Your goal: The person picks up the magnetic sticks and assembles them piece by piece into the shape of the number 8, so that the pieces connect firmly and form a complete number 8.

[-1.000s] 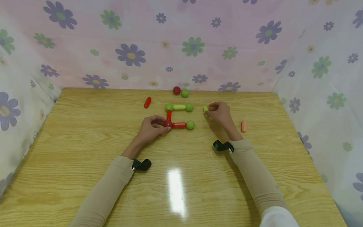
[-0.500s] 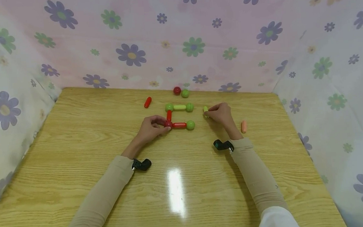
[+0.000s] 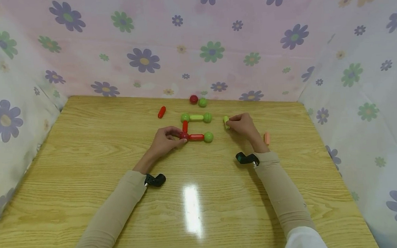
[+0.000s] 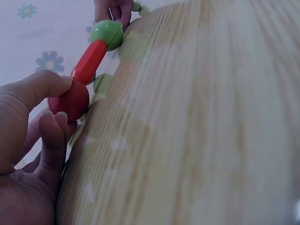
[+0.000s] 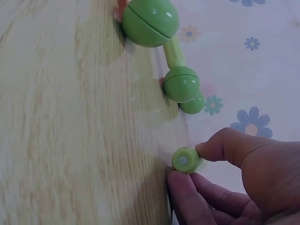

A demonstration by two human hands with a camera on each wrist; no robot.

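Note:
My left hand (image 3: 163, 142) holds the dark red ball (image 4: 70, 103) at the near left corner of a C-shaped piece made of joined rods and balls. From that ball a red rod (image 3: 196, 137) runs right to a green ball (image 3: 208, 137), and a second red rod (image 3: 185, 126) runs back to another green ball (image 3: 185, 118). A yellow-green rod (image 3: 196, 117) links this one to a green ball (image 3: 207, 117) at far right. Right of the piece, my right hand (image 3: 242, 125) pinches a loose yellow-green rod (image 5: 183, 159), its end with a metal disc facing the right wrist camera.
A loose red ball (image 3: 193, 99) and a green ball (image 3: 202, 102) lie by the back edge of the wooden table (image 3: 140, 228). A red rod (image 3: 161, 112) lies back left, an orange-pink rod (image 3: 266, 138) right of my right hand. Flowered cloth walls (image 3: 161, 38) enclose the table.
My right hand has shifted slightly right with the yellow-green rod, which has turned a little. The left hand and the C-shaped piece stay in place.

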